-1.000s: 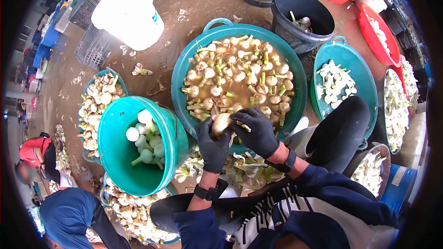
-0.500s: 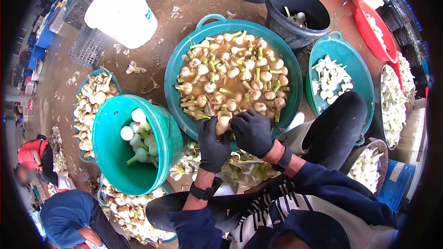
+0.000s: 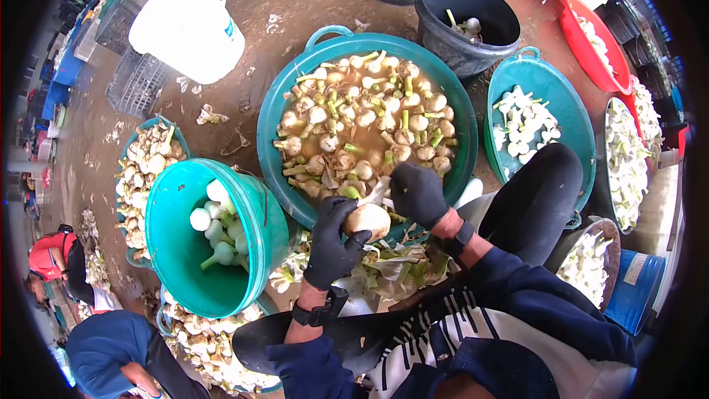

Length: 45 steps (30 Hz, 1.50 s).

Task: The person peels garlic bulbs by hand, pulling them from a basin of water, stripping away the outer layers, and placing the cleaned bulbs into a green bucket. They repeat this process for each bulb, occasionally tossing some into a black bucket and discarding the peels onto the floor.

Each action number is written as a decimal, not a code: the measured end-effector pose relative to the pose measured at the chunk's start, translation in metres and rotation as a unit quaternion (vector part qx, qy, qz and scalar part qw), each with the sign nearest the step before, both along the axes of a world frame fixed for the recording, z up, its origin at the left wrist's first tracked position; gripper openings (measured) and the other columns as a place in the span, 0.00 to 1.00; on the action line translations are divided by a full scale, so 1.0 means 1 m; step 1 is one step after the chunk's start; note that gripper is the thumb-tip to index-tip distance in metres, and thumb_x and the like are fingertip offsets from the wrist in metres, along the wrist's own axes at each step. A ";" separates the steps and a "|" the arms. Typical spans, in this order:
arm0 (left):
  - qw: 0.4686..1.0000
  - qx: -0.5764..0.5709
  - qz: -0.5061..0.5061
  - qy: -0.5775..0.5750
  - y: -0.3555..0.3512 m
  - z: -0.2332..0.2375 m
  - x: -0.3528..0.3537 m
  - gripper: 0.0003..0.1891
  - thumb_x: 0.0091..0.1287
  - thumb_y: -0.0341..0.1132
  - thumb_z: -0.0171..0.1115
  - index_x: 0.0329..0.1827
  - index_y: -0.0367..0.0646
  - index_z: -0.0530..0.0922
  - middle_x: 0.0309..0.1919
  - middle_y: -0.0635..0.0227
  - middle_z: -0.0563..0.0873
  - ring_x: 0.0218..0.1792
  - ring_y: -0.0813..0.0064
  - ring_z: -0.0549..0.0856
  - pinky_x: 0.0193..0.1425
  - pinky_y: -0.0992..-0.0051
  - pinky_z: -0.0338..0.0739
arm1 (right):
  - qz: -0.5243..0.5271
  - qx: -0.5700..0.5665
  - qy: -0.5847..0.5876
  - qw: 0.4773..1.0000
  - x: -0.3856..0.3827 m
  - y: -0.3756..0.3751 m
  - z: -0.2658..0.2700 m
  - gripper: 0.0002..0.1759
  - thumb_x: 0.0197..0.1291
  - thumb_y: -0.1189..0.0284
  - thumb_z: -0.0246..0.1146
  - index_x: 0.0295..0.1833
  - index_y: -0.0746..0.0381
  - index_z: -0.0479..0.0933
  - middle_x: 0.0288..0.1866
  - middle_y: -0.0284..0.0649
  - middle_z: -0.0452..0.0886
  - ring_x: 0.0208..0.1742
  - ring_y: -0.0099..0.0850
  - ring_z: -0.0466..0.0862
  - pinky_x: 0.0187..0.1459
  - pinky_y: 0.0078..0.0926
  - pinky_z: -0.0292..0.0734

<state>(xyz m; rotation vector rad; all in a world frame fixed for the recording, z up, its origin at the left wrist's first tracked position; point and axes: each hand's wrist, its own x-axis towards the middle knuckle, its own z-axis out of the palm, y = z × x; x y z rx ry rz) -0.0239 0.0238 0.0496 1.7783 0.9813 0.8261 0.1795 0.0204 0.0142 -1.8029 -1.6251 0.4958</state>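
Note:
My left hand (image 3: 332,240), in a black glove, grips a garlic bulb (image 3: 368,222) at the near rim of a large green tub (image 3: 267,155). My right hand (image 3: 418,193), gloved too, is closed just right of the bulb. A pale strip of skin (image 3: 379,192) runs from the bulb up to its fingers, which appear to pinch it. Many unpeeled garlic bulbs (image 3: 365,118) with cut green stems float in the tub's brown water. Peeled skins (image 3: 402,270) lie in a heap below my hands.
Left of me leans a green bucket (image 3: 159,251) with several white peeled bulbs (image 3: 221,225). A green basin (image 3: 576,133) of peeled garlic and a black bucket (image 3: 469,52) stand right. A white bucket (image 3: 185,26) is farther off. A bent-over person (image 3: 111,355) is lower left.
The bulb has come up toward me from the tub rim in my left hand. My right hand has moved up and right, drawing a strip of skin away from it.

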 end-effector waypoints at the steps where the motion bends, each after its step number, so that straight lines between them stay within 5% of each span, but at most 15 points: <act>1: 0.999 -0.033 -0.010 -0.040 0.001 0.002 -0.002 0.25 0.52 0.35 0.70 0.52 0.37 0.74 0.47 0.57 0.75 0.50 0.60 0.76 0.56 0.67 0.71 | -0.015 -0.019 -0.026 0.999 0.008 -0.001 -0.012 0.03 0.47 0.74 0.60 0.28 0.62 0.75 0.26 0.47 0.78 0.29 0.49 0.79 0.31 0.43 0.74; 5: 0.960 -0.202 0.045 -0.189 0.001 0.005 -0.005 0.27 0.57 0.35 0.68 0.58 0.36 0.71 0.53 0.59 0.78 0.55 0.66 0.77 0.60 0.69 0.70 | 0.065 -0.136 -0.005 0.989 0.029 -0.006 -0.012 0.07 0.47 0.75 0.61 0.35 0.62 0.80 0.34 0.49 0.81 0.36 0.48 0.82 0.38 0.40 0.77; 9: 0.877 -0.327 0.054 -0.347 0.001 0.000 -0.002 0.32 0.58 0.36 0.66 0.65 0.37 0.66 0.56 0.60 0.77 0.57 0.66 0.77 0.63 0.66 0.70 | 0.138 -0.011 0.158 0.978 0.023 0.000 0.027 0.12 0.47 0.78 0.63 0.41 0.62 0.81 0.41 0.48 0.82 0.43 0.45 0.82 0.45 0.36 0.77; 16: 0.868 -0.356 0.034 -0.345 -0.002 0.002 0.009 0.38 0.57 0.39 0.65 0.71 0.40 0.60 0.60 0.57 0.74 0.59 0.67 0.74 0.65 0.66 0.67 | 0.233 -0.004 0.214 0.949 0.003 -0.001 0.050 0.14 0.47 0.76 0.69 0.43 0.63 0.81 0.40 0.45 0.83 0.42 0.40 0.83 0.44 0.32 0.77; 19: 0.949 -0.237 0.010 -0.209 -0.002 -0.003 0.007 0.43 0.57 0.49 0.65 0.72 0.39 0.58 0.60 0.54 0.73 0.61 0.66 0.72 0.65 0.68 0.66 | 0.234 -0.041 0.229 0.944 0.002 -0.004 0.045 0.13 0.48 0.76 0.70 0.42 0.64 0.82 0.37 0.44 0.84 0.38 0.36 0.84 0.41 0.28 0.77; 25: 0.949 -0.254 0.010 -0.187 -0.004 -0.012 0.006 0.44 0.55 0.50 0.66 0.73 0.43 0.57 0.60 0.55 0.73 0.60 0.66 0.73 0.64 0.69 0.66 | 0.209 -0.051 0.237 0.948 -0.003 -0.008 0.038 0.08 0.48 0.80 0.68 0.37 0.65 0.82 0.32 0.43 0.83 0.32 0.35 0.84 0.35 0.27 0.77; 28: 0.952 -0.248 0.006 -0.180 -0.005 -0.014 0.007 0.43 0.55 0.48 0.66 0.73 0.44 0.57 0.60 0.56 0.73 0.61 0.66 0.72 0.64 0.69 0.66 | 0.199 -0.016 0.150 0.968 -0.009 -0.012 0.040 0.06 0.48 0.78 0.66 0.34 0.64 0.79 0.30 0.45 0.81 0.31 0.41 0.82 0.33 0.33 0.76; 31: 0.921 -0.322 -0.018 -0.217 -0.006 -0.011 0.006 0.40 0.59 0.32 0.62 0.74 0.41 0.52 0.62 0.56 0.70 0.62 0.68 0.71 0.66 0.69 0.65 | 0.191 0.006 0.078 0.979 -0.011 -0.013 0.038 0.05 0.49 0.74 0.63 0.32 0.64 0.76 0.28 0.47 0.79 0.31 0.47 0.80 0.33 0.41 0.75; 34: 0.957 -0.290 -0.012 -0.007 -0.003 -0.015 0.008 0.39 0.61 0.34 0.62 0.73 0.39 0.51 0.62 0.50 0.70 0.61 0.64 0.73 0.64 0.68 0.67 | 0.197 0.000 0.032 0.980 -0.009 -0.014 0.038 0.06 0.50 0.74 0.62 0.33 0.64 0.74 0.28 0.49 0.78 0.31 0.49 0.80 0.33 0.43 0.75; 36: 0.965 -0.261 -0.018 0.029 -0.005 -0.018 0.008 0.40 0.61 0.35 0.62 0.73 0.37 0.51 0.60 0.45 0.71 0.59 0.59 0.75 0.62 0.67 0.69 | 0.193 -0.013 0.007 0.981 -0.010 -0.013 0.039 0.06 0.49 0.75 0.61 0.32 0.65 0.73 0.27 0.49 0.78 0.31 0.49 0.80 0.33 0.43 0.75; 39: 0.983 -0.169 -0.019 0.068 -0.008 -0.024 0.007 0.41 0.59 0.34 0.64 0.71 0.33 0.51 0.57 0.41 0.73 0.56 0.53 0.77 0.60 0.64 0.71 | 0.156 -0.039 0.081 0.984 -0.013 -0.011 0.024 0.04 0.50 0.76 0.59 0.31 0.66 0.74 0.26 0.52 0.78 0.28 0.50 0.79 0.30 0.40 0.74; 43: 0.996 0.004 -0.046 0.075 -0.013 -0.013 0.014 0.43 0.53 0.31 0.65 0.70 0.30 0.51 0.56 0.40 0.74 0.56 0.49 0.77 0.60 0.62 0.71 | 0.092 -0.103 0.222 0.965 -0.010 -0.005 0.006 0.06 0.54 0.75 0.60 0.33 0.68 0.76 0.24 0.48 0.79 0.25 0.37 0.79 0.29 0.32 0.73; 45: 0.997 -0.011 -0.040 0.065 -0.013 -0.012 0.015 0.44 0.51 0.29 0.64 0.70 0.30 0.50 0.58 0.40 0.71 0.59 0.49 0.75 0.63 0.62 0.70 | 0.076 -0.180 0.304 0.932 -0.004 -0.002 0.008 0.07 0.55 0.75 0.61 0.35 0.69 0.76 0.23 0.45 0.78 0.24 0.28 0.77 0.29 0.31 0.72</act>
